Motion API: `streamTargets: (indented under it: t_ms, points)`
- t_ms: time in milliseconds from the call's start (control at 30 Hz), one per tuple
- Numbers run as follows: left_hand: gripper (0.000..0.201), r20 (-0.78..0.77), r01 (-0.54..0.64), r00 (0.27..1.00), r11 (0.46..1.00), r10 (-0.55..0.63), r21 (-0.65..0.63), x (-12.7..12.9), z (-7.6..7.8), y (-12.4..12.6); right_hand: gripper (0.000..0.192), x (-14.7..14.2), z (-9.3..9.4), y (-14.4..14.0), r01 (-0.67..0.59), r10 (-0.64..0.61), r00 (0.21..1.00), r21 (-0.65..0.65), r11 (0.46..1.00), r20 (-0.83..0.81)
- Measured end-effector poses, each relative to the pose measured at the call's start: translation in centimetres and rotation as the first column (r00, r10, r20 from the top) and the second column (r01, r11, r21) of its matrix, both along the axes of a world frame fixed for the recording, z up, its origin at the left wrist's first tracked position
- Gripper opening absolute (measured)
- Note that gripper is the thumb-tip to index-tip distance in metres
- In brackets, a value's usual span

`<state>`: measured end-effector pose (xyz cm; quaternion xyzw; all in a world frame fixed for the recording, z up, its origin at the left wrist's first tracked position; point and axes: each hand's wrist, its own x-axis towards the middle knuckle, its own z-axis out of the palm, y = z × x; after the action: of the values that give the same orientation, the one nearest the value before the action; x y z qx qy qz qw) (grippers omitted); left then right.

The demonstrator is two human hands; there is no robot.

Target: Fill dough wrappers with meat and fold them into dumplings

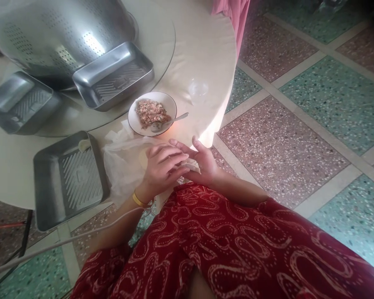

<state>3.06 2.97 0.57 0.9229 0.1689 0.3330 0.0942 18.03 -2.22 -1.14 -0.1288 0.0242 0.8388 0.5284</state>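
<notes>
Left to right, seen from the head camera:

- Near left: steel tray (69, 179) at the table edge, ridged insert, one small pale piece sitting in its far corner. Two more steel trays (114, 77) and a large perforated colander (50, 33) are stacked further back.
- Centre: plastic sheet (121, 162) is spread on the table (202, 45), with what looks like a round pale wrapper partly hidden beneath the left hand.
- Far of the hands: white bowl (152, 113) of minced filling, with a spoon (170, 122) resting in it, handle pointing right. Clear cup (198, 90) stands just right of that.
- Left hand (163, 166), yellow band at the wrist, is laid across the right hand (202, 164). Both are closed on the dumpling wrapper (191, 165), of which only a pale edge is visible between the fingers. The wrapper is held at the near table edge, above the lap.

Judgement: a pleating or sealing step appears to be in hand. For a good seal:
- the edge should be pinched between thumb and forefinger in short steps, moving along the rim;
- filling should be kept off the seam, or it will not be closed properly;
- the body should be cupped loosely in the right palm, not squeezed;
- pressure should be kept even, since thin dough is easily torn.

Whether filling is already inside cannot be told.
</notes>
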Motion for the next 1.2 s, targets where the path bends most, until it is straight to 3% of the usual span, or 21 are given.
streamTargets:
  t_ms: [167, 367, 433, 567, 767, 1033, 1200]
  points:
    - [0.008, 0.027, -0.094, 0.995, 0.993, 0.092, 0.066, -0.1, -0.6, -0.9, 0.057, 0.0, 0.3, -0.1, -0.002, 0.003, 0.999, -0.029, 1.0, 0.035]
    - [0.007, 0.048, -0.058, 0.998, 0.987, 0.051, 0.15, 0.2, -0.9, -1.4, 0.06, -0.1, 0.8, -0.1, -0.013, 0.016, 0.999, -0.079, 0.997, 0.043]
    - [0.005, 0.046, -0.068, 0.997, 0.987, 0.062, 0.145, 0.1, -1.0, -1.5, 0.06, -0.1, 0.7, -0.1, -0.014, 0.017, 0.999, -0.069, 0.997, 0.038]
    - [0.022, 0.062, -0.137, 0.99, 0.98, 0.129, 0.146, -0.3, -1.3, -1.5, 0.059, -0.2, 0.6, -0.2, 0.002, 0.0, 0.999, -0.047, 0.999, 0.048]
    - [0.003, 0.071, -0.137, 0.989, 0.987, 0.131, 0.086, -0.5, -1.3, -1.7, 0.059, -0.4, 1.0, -0.2, -0.013, 0.02, 0.997, -0.089, 0.996, 0.077]
    - [0.014, 0.073, -0.235, 0.971, 0.968, 0.229, 0.092, -0.8, -1.7, -2.3, 0.057, -0.4, 0.3, -0.4, 0.024, -0.015, 0.991, -0.059, 0.998, 0.133]
    - [0.006, 0.066, -0.246, 0.968, 0.968, 0.243, 0.049, -0.9, -2.1, -2.8, 0.053, -0.8, 0.3, -0.5, 0.044, -0.025, 0.975, -0.083, 0.996, 0.22]
